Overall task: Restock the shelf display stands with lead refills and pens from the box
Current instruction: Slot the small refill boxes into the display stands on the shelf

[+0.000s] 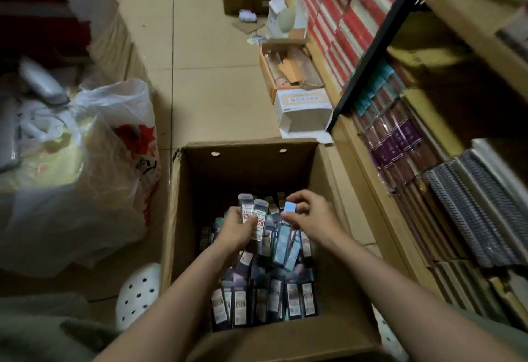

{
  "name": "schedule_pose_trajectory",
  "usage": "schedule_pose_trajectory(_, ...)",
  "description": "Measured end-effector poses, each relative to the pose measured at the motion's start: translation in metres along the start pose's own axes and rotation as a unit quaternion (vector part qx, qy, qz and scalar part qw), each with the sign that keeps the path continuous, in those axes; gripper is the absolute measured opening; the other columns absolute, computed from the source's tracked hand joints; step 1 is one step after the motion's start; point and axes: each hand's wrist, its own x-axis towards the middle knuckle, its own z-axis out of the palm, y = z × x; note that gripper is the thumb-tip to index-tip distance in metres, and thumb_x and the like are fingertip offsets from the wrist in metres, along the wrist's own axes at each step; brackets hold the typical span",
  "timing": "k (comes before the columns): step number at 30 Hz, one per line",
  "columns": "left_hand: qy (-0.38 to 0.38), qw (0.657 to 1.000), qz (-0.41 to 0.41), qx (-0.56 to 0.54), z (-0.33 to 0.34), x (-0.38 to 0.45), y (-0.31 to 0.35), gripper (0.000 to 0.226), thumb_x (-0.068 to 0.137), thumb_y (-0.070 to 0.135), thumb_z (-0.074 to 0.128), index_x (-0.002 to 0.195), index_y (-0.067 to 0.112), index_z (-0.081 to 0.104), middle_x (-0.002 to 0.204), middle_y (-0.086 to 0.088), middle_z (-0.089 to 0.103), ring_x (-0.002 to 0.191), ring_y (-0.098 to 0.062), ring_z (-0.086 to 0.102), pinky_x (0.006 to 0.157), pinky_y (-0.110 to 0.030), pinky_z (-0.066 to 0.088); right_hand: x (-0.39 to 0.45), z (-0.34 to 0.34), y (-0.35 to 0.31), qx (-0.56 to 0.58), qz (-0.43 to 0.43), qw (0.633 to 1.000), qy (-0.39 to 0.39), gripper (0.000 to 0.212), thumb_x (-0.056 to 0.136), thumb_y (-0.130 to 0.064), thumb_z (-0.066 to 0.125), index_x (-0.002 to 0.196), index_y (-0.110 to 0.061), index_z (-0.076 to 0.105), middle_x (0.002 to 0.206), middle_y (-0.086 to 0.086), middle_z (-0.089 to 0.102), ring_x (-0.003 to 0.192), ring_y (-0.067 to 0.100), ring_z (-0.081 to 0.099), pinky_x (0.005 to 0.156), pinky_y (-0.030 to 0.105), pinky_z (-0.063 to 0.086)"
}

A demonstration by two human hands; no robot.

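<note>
An open cardboard box (183, 218) stands on the floor below me, filled with several lead refill cases (274, 298). My left hand (237, 228) grips two clear refill cases (255, 214) with red and white labels, held upright over the box. My right hand (307, 213) pinches the top of a light blue refill case (288, 243) that hangs down among the others.
A shelf unit (445, 138) with notebooks and red packs runs along the right. Small open cartons (303, 110) lie on the floor beyond the box. A plastic bag (94, 167) bulges at the left. A white perforated shoe (138, 293) sits at the box's near left corner.
</note>
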Motion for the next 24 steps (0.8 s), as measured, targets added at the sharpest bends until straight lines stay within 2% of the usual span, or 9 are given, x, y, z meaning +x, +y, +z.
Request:
schedule_pose_trajectory(4,-0.076,0.993,0.090,-0.008,0.013,-0.022,0.081,0.020,0.100,0.017,0.050,0.118,0.013,0.043,0.101,-0.016,0.066,0.080,-0.025,0.072,0.082,-0.056,0.056,-0.011,-0.074,-0.063,0.010,-0.086,0.993,0.075,0.022,0.080,-0.023,0.079,0.098,-0.028,0.066,0.082,0.001,0.071,0.080,0.014,0.070,0.071,0.034,0.061)
schedule_pose_trajectory(6,-0.128,0.984,0.121,-0.025,0.022,-0.038,0.116,0.020,0.099,0.016,0.052,0.119,0.013,0.046,0.101,-0.015,0.069,0.079,-0.024,0.072,0.082,-0.054,0.057,-0.025,-0.109,-0.086,0.052,-0.099,0.988,0.109,0.021,0.083,-0.020,0.077,0.101,-0.022,0.067,0.080,0.011,0.071,0.077,0.021,0.071,0.069,0.037,0.062)
schedule_pose_trajectory(9,-0.203,0.965,0.152,-0.059,0.042,-0.068,0.152,0.024,0.098,0.007,0.052,0.121,0.008,0.048,0.092,-0.013,0.073,0.077,-0.023,0.073,0.072,-0.042,0.061,-0.058,-0.152,-0.111,0.129,-0.099,0.974,0.160,0.023,0.085,-0.012,0.073,0.107,-0.010,0.065,0.078,0.017,0.068,0.066,0.019,0.069,0.059,0.032,0.061)
schedule_pose_trajectory(14,-0.281,0.941,0.183,-0.037,0.082,-0.119,0.179,0.028,0.093,0.005,0.059,0.119,0.010,0.052,0.105,-0.015,0.071,0.089,-0.027,0.072,0.067,-0.041,0.058,-0.121,-0.205,-0.124,0.161,-0.139,0.948,0.237,0.018,0.085,-0.013,0.073,0.100,-0.015,0.063,0.078,0.009,0.073,0.063,0.018,0.072,0.053,0.023,0.056)
schedule_pose_trajectory(19,-0.331,0.918,0.214,-0.034,0.118,-0.165,0.189,0.026,0.093,0.012,0.060,0.118,0.016,0.054,0.099,-0.006,0.074,0.083,-0.023,0.073,0.056,-0.034,0.056,-0.164,-0.232,-0.118,0.172,-0.156,0.921,0.313,0.017,0.083,-0.014,0.076,0.094,-0.018,0.063,0.077,0.006,0.073,0.067,0.021,0.073,0.060,0.032,0.060)
schedule_pose_trajectory(22,-0.359,0.906,0.219,-0.048,0.132,-0.188,0.190,0.026,0.095,0.014,0.057,0.120,0.016,0.052,0.094,-0.003,0.075,0.082,-0.022,0.074,0.057,-0.032,0.056,-0.183,-0.243,-0.109,0.183,-0.143,0.921,0.312,0.021,0.083,-0.012,0.076,0.098,-0.016,0.062,0.082,0.008,0.074,0.071,0.019,0.074,0.060,0.030,0.060)
schedule_pose_trajectory(24,-0.363,0.903,0.221,-0.054,0.139,-0.200,0.190,0.028,0.094,0.016,0.057,0.122,0.018,0.052,0.100,-0.005,0.073,0.087,-0.024,0.073,0.061,-0.034,0.057,-0.194,-0.249,-0.106,0.204,-0.134,0.923,0.296,0.026,0.082,-0.009,0.075,0.104,-0.012,0.061,0.086,0.012,0.074,0.076,0.021,0.074,0.064,0.033,0.061)
